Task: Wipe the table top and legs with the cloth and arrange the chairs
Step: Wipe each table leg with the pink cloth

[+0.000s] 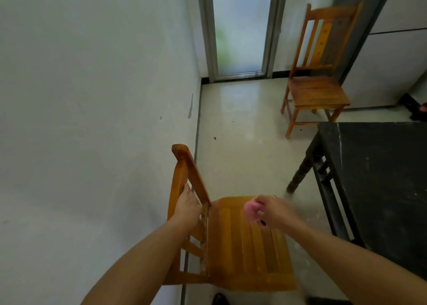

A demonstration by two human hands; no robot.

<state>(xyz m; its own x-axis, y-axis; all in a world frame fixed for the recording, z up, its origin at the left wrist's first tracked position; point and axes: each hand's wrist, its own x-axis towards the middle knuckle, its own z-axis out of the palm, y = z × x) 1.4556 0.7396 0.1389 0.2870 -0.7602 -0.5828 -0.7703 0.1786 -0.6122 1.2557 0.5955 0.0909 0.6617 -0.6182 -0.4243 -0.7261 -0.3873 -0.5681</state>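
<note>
While my left hand wraps its fingers around the backrest slats of the near chair, my right hand hangs just above the front of that chair's seat with the pink cloth bunched in a closed pinch. The cloth sticks out to the left of my fingers, over the seat boards; I cannot tell whether it touches the wood. The near chair stands with its back toward the white wall on my left, its seat facing the table. The dark table sits to my right, apart from the chair, with one turned leg planted on the pale floor and pale scuffs on its top. Farther off, beyond the table's far corner, the second chair stands by itself, well apart from both. Behind it, at the end of the room, is a frosted glass door.
</note>
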